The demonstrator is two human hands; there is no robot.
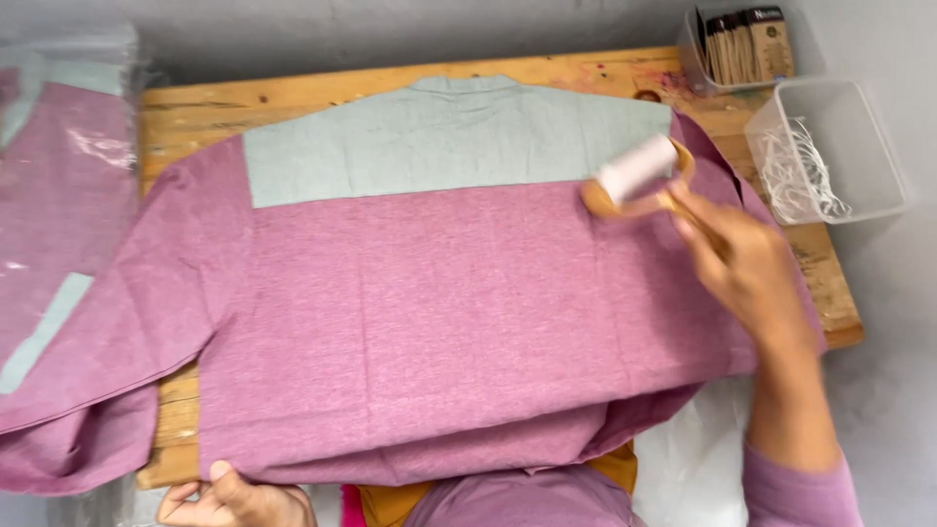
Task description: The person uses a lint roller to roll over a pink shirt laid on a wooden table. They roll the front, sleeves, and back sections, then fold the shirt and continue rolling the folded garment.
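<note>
On the wooden table (195,102) a pink shirt (429,322) lies spread flat, back side up, with a pale grey-green yoke panel (439,137) across its shoulders; 1 sleeve hangs off the table's left edge, and the hem reaches the near edge. Toward the shirt's right shoulder, the right hand (747,259) stretches forward from a pink-sleeved forearm, wrist nearly straight, fingers clamped around the wooden handle of a lint roller (639,176); the roller's white drum rests on the fabric just where the grey-green panel meets the pink, tilted up to the right; the handle itself is mostly hidden inside the fist. At the near edge, the left hand (234,500) sits low, thumb laid on top of the shirt's hem and fingers curled beneath it, pinching the cloth against the table's edge. Beyond the right hand, at the table's far right corner, stand 2 clear plastic tubs; the nearer tub (830,151) holds a tangle of white strings, the farther tub (742,49) a row of brown card tags. Left of the table lies a folded pink garment in a clear bag (59,195).
</note>
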